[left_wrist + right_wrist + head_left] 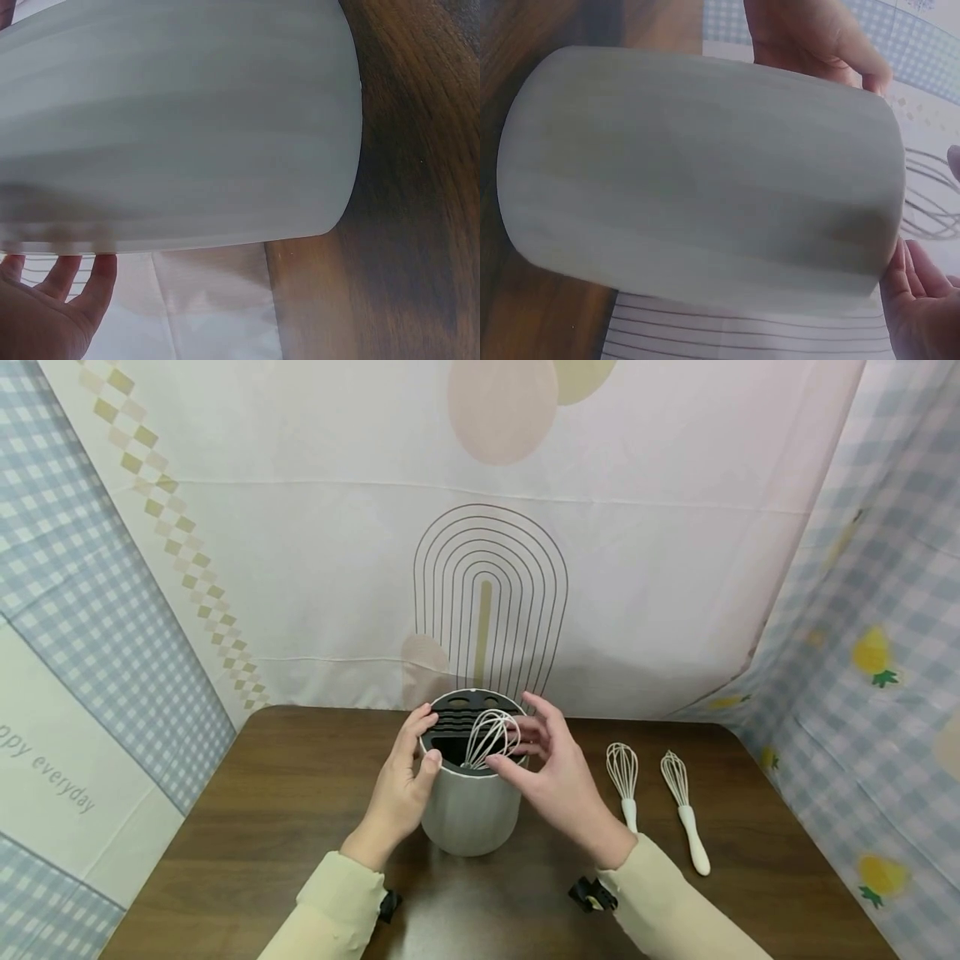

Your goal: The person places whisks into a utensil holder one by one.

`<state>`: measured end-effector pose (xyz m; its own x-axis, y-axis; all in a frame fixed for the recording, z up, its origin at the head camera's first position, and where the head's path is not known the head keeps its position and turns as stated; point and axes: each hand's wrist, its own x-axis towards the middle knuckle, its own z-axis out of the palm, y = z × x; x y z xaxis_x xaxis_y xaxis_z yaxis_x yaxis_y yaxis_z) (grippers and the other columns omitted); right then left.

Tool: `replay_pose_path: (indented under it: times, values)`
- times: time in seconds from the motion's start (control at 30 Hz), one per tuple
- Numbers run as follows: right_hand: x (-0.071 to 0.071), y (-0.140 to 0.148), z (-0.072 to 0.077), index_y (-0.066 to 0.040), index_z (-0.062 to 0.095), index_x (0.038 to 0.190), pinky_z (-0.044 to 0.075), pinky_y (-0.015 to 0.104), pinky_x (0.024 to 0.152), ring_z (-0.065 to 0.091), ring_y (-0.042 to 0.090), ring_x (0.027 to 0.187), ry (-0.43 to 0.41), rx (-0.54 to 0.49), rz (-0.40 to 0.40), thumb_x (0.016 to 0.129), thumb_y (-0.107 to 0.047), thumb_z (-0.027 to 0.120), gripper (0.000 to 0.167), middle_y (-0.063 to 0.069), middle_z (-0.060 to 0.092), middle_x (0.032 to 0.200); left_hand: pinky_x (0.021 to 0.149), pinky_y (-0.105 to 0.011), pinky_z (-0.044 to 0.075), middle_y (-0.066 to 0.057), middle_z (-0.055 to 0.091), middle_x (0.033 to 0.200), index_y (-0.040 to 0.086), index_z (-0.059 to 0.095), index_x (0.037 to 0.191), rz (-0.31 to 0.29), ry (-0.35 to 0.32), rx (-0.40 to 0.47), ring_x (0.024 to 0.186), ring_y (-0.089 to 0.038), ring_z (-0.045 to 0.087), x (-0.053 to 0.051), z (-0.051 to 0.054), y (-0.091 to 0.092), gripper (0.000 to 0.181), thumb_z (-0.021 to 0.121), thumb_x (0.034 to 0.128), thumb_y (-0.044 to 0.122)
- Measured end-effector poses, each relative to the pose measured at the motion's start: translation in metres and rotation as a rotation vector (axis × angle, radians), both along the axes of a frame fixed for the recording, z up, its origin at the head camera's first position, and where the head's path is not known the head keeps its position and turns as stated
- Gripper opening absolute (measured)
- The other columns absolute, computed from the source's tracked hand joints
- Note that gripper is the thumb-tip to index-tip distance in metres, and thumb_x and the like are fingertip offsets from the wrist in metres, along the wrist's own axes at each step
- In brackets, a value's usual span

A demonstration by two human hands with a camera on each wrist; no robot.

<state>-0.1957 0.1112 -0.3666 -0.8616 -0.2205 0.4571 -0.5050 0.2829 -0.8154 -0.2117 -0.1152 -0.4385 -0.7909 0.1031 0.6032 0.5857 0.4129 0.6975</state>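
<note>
A pale grey utensil holder (471, 814) with a black slotted insert (459, 720) stands upright on the table. One white whisk (491, 735) is in its front opening, wire head up, its handle hidden inside. My left hand (401, 789) holds the holder's left side at the rim, thumb near the front edge. At the right rim is my right hand (555, 768), its fingers spread and bent loosely beside the whisk's wires. In the right wrist view, the fingers of that right hand (922, 307) meet the rim, with the wires (928, 196) between them and the thumb.
Two more white whisks lie on the wooden table (300, 827) to the right: a nearer whisk (622, 772), partly behind my right forearm, and a farther whisk (684, 806). A patterned cloth (337, 568) hangs behind the table, and checked cloth (847, 710) hangs at the right.
</note>
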Motion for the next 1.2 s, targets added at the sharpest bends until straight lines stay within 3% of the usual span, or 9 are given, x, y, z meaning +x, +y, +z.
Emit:
replay_pose_path:
  times: [0.07,0.2,0.33,0.57,0.77,0.97,1.2]
  values:
    - [0.0,0.005,0.0,-0.024,0.035,0.144,0.051,0.033,0.085,0.063,0.019,0.097,0.016,-0.018,-0.004,0.078,-0.018,0.082,0.082,0.004,0.062,0.12,0.093,-0.05,0.042,0.0,0.031,0.154,0.015,0.04,0.144,-0.002,0.003,0.001,0.132,-0.02,0.04,0.0,-0.001,0.0,0.049,0.047,0.0968,0.027]
    - [0.003,0.021,0.005,-0.012,0.041,0.14,0.051,0.036,0.083,0.061,0.028,0.101,0.054,-0.032,-0.035,0.079,-0.008,0.079,0.072,0.012,0.061,0.119,0.092,-0.05,0.042,0.0,0.031,0.154,0.016,0.04,0.144,-0.006,0.011,0.002,0.132,-0.02,0.04,-0.001,-0.001,0.0,0.049,0.047,0.0967,0.028]
    - [0.008,0.042,0.005,-0.004,0.045,0.135,0.052,0.039,0.081,0.059,0.034,0.1,0.046,0.01,-0.117,0.079,-0.004,0.078,0.066,0.014,0.061,0.117,0.092,-0.049,0.043,0.002,0.031,0.155,0.017,0.039,0.144,-0.007,0.012,-0.003,0.132,-0.019,0.04,-0.002,-0.002,0.001,0.05,0.047,0.0969,0.029]
    - [-0.007,0.097,-0.049,-0.019,0.048,0.137,0.051,0.033,0.08,0.06,0.017,0.098,-0.056,0.177,-0.292,0.081,-0.032,0.078,0.065,0.001,0.06,0.117,0.092,-0.048,0.043,0.002,0.03,0.155,0.017,0.04,0.144,-0.005,0.006,-0.005,0.131,-0.019,0.041,-0.001,-0.003,0.001,0.05,0.047,0.0967,0.03]
    - [-0.008,0.132,-0.083,-0.013,0.044,0.141,0.05,0.037,0.08,0.059,0.026,0.101,-0.171,0.273,-0.375,0.081,-0.045,0.074,0.074,0.009,0.058,0.12,0.093,-0.05,0.042,0.001,0.031,0.155,0.016,0.039,0.144,-0.008,0.006,-0.004,0.132,-0.02,0.041,-0.002,-0.003,0.002,0.05,0.047,0.0967,0.03]
    - [-0.009,0.152,-0.104,-0.003,0.039,0.142,0.044,0.048,0.09,0.054,0.034,0.109,-0.312,0.299,-0.432,0.081,-0.05,0.072,0.084,0.02,0.053,0.125,0.092,-0.048,0.043,0.001,0.031,0.155,0.016,0.04,0.144,0.002,0.008,-0.009,0.131,-0.02,0.041,-0.002,-0.003,0.001,0.049,0.047,0.0966,0.029]
    - [-0.009,0.165,-0.115,0.003,0.029,0.145,0.041,0.051,0.096,0.046,0.04,0.122,-0.529,0.218,-0.432,0.082,-0.051,0.071,0.093,0.027,0.043,0.135,0.093,-0.05,0.042,-0.004,0.031,0.154,0.016,0.039,0.144,-0.004,0.0,-0.011,0.132,-0.02,0.04,-0.002,-0.002,0.0,0.05,0.046,0.0968,0.029]
